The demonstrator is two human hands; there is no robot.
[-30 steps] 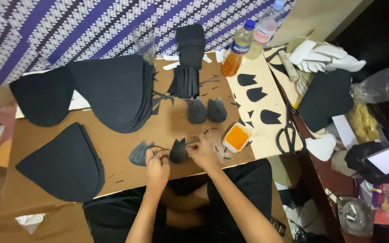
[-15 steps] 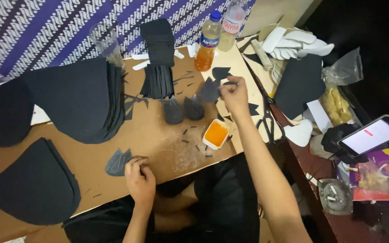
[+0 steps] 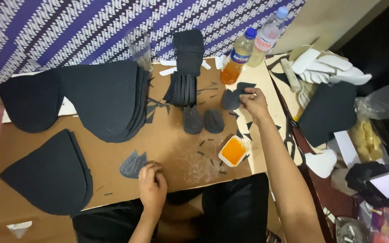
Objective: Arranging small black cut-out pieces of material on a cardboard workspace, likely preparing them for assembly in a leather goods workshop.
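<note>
The right hand (image 3: pixel 254 102) pinches a dark grey foam piece (image 3: pixel 231 98), lifted just above the far side of the bench (image 3: pixel 176 148); its grip is closed on the piece's right edge. Just beyond that grip stands an orange-filled bottle (image 3: pixel 237 57); nearer the body from it sits a small tub of orange glue (image 3: pixel 233 151). The left hand (image 3: pixel 151 182) rests curled at the near edge, fingers touching a grey cut piece (image 3: pixel 133 164); whether its grip holds anything I cannot tell.

Before you: two plastic bottles (image 3: pixel 248 51), clear glass (image 3: pixel 139 45), orange glue tub (image 3: pixel 233 151), scissors (image 3: pixel 290 143), white foam pieces (image 3: pixel 327 69), patterned purple cloth (image 3: pixel 68 27)
</note>
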